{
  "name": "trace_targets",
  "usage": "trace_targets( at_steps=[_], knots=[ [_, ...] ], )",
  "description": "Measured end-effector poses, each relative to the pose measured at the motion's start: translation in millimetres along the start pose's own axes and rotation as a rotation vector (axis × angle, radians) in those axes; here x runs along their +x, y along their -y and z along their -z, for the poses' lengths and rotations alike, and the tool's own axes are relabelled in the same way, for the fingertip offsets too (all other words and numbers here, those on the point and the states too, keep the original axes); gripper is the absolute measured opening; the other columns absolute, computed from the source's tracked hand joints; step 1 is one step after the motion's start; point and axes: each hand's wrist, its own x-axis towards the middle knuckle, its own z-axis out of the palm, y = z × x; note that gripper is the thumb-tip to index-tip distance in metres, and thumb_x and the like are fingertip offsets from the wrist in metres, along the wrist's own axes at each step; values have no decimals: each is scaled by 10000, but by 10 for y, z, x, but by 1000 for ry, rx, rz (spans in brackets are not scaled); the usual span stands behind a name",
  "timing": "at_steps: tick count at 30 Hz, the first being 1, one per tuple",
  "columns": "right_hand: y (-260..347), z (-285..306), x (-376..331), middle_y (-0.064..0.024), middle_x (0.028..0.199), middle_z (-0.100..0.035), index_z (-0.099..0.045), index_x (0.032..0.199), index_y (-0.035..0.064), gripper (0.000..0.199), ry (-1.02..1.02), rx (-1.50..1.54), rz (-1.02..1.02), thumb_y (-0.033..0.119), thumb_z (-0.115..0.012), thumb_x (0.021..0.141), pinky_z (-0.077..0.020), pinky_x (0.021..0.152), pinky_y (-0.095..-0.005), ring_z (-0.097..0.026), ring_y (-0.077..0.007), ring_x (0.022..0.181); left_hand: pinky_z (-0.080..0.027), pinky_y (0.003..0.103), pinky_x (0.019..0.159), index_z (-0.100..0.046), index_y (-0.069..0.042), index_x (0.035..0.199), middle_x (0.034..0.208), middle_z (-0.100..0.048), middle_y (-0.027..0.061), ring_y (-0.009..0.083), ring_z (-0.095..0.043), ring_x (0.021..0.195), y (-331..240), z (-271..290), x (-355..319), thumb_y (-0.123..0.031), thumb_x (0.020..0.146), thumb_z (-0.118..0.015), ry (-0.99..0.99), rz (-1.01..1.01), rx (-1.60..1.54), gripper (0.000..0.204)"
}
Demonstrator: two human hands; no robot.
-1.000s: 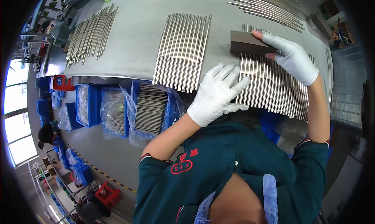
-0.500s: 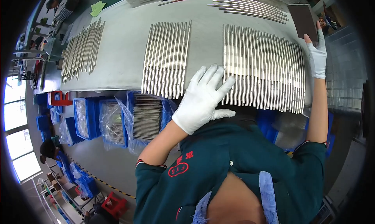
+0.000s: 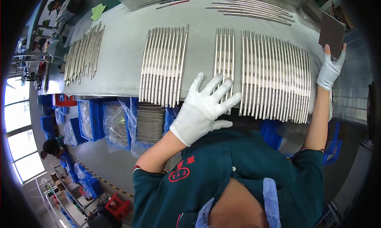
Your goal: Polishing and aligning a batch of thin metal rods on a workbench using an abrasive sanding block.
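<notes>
The gloved right hand (image 3: 330, 69), grip clenched on a dark rectangular sanding block (image 3: 332, 34), has swung clear of the shiny steel rods (image 3: 274, 81) on the grey desk (image 3: 123, 69), while the open left hand (image 3: 204, 107) stays flat on them.

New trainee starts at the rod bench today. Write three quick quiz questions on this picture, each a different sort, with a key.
1. True or false: the right hand holds a dark flat block.
2. Which does the left hand rest on? A) the small group of metal rods B) a blue bin C) the green paper
3. Fill in: both hands wear ____ gloves.

Key: 1 true; 2 A; 3 white.
</notes>
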Motion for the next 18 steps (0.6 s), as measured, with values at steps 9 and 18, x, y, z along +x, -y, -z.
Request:
trace_targets(
  at_steps=[9, 18],
  knots=[
    [83, -40, -36, -146, 1402, -493, -301, 1503, 31, 757, 26, -1, 10, 154, -736, 895, -363, 1091, -319, -514, -210, 1244, -330, 587, 1058, -474, -172, 1379, 1355, -498, 166, 364, -469, 1271, 44, 61, -124, -502, 670, -783, 12, 86, 45, 841],
    [74, -45, -46, -142, 1350, -539, -322, 1497, 27, 748, 27, -58, 0, 170, -740, 893, -390, 1055, -306, -539, -202, 1207, -309, 593, 1091, -433, -177, 1433, 1374, -475, 137, 355, -425, 1318, -90, -102, 92, -509, 674, -777, -32, -58, -69, 897]
  ],
)
